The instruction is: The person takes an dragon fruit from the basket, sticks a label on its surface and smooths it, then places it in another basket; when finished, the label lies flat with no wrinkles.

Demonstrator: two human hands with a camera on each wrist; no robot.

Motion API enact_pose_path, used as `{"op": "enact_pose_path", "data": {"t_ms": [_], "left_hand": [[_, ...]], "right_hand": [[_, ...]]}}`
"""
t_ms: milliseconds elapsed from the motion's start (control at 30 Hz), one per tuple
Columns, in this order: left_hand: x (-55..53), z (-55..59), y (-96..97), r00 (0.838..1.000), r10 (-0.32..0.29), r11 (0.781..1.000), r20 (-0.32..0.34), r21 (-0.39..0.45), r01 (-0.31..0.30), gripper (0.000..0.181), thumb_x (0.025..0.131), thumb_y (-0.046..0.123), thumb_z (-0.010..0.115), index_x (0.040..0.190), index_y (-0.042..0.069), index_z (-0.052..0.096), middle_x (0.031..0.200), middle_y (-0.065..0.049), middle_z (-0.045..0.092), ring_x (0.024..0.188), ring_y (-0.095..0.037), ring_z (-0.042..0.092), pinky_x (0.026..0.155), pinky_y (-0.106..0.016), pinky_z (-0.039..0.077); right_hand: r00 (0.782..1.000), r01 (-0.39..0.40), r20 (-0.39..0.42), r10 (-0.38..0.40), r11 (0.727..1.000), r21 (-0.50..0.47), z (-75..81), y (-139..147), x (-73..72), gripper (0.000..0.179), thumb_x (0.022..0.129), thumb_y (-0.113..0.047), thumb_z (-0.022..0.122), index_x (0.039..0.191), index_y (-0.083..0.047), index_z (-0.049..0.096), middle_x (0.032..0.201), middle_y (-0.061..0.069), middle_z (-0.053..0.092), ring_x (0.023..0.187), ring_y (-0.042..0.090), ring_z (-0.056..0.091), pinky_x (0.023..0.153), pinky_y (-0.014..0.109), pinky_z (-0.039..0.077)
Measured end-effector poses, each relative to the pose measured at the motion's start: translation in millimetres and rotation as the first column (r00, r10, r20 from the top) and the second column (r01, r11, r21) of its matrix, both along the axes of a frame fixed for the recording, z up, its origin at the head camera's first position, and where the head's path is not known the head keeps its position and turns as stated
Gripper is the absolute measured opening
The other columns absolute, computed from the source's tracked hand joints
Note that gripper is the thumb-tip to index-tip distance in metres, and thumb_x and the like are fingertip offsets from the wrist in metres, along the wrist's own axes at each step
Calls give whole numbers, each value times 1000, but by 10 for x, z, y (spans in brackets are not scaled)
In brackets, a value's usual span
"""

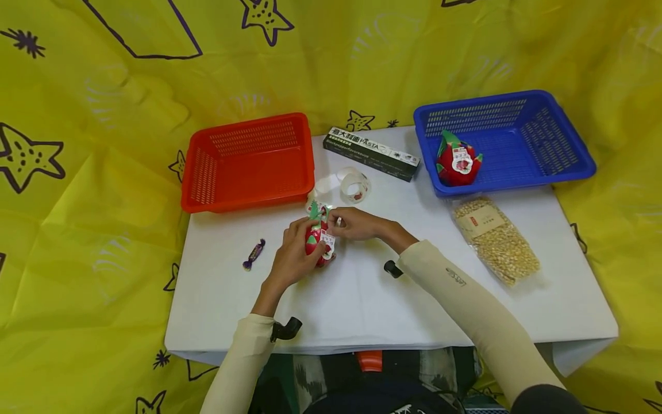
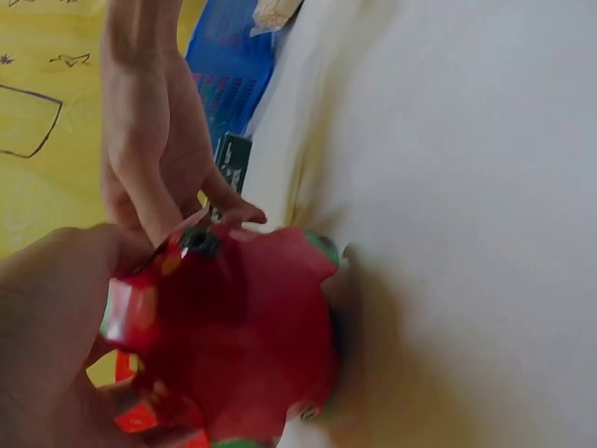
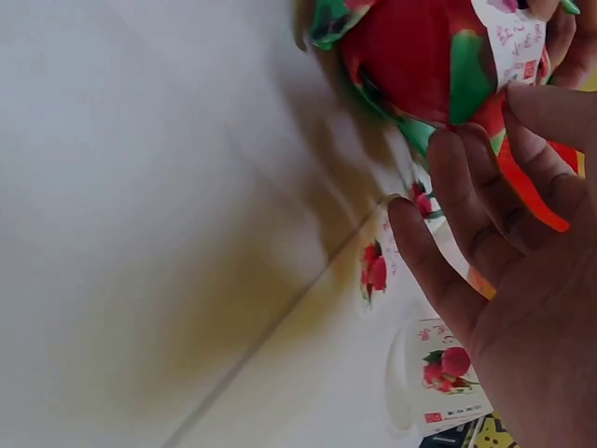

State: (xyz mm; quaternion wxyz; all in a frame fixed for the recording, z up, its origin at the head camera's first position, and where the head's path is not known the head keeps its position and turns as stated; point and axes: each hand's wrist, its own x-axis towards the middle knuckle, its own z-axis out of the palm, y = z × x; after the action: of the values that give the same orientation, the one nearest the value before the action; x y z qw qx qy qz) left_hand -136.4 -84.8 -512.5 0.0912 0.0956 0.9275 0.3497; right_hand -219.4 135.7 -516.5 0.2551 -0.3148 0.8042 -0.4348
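My left hand [image 1: 297, 256] grips a red dragon fruit [image 1: 313, 234] with green scales, low over the white table. A white printed label [image 1: 328, 244] lies on its side. From the right, my right hand [image 1: 357, 223] reaches to the fruit, its thumb and index finger pinching at the label's edge in the right wrist view; its other fingertips [image 3: 446, 154] are right at the red skin. The left wrist view shows the fruit's smooth red underside [image 2: 247, 327] and curled left fingers around it. A roll of labels [image 1: 354, 187] lies just beyond, with loose printed labels [image 3: 448, 373] beside it.
A red basket [image 1: 248, 172] stands at back left. The blue basket [image 1: 517, 146] at back right holds another labelled dragon fruit [image 1: 458, 160]. Between them lies a pasta box [image 1: 371, 153]. A bag of corn kernels [image 1: 496, 240] lies right, a wrapped candy [image 1: 254, 255] left.
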Motion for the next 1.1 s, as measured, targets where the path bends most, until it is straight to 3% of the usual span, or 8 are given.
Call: {"op": "enact_pose_path", "data": {"t_ms": [300,567,833,967,1100], "left_hand": [[-5,-12,99,998,36,993,-46,-109,-41,50,100,29,54,149,19,49,158,-13,38,133,-35,41,85,-60,58],[-18,4,108,998,49,987,-37,-153,-54,39,106,33,46,142,26,59,157,-11,37,135,-36,39,84,-63,57],[-63,14,189,995,83,986,-53,-143,-90,32,106,41,53,131,24,64,150,-12,43,130,-36,42,80,-62,57],[-84,39,174,998,56,986,-17,-157,-58,35,105,42,55,134,26,62,153,-13,41,132,-37,41,82,-63,57],[-91,71,97,998,-1,987,60,-162,11,50,99,50,67,143,29,56,160,-11,35,136,-35,39,85,-63,56]], "right_hand": [[995,94,-23,-96,994,-45,-116,39,75,5,102,-12,68,102,-9,64,97,4,67,87,16,58,78,29,49],[997,35,68,-30,997,-69,-129,64,122,10,97,-17,78,91,-10,76,83,-2,66,81,12,56,74,26,46],[999,38,26,-37,999,-38,-166,73,149,10,92,-18,85,86,-13,78,76,-6,67,74,9,56,69,23,46],[1000,30,-4,-30,1000,2,-157,95,165,12,90,-22,87,85,-14,79,74,-6,69,71,8,57,67,23,46],[998,19,-65,-17,999,39,-161,99,161,12,91,-24,86,86,-16,79,76,-7,70,73,7,58,69,24,48]]}}
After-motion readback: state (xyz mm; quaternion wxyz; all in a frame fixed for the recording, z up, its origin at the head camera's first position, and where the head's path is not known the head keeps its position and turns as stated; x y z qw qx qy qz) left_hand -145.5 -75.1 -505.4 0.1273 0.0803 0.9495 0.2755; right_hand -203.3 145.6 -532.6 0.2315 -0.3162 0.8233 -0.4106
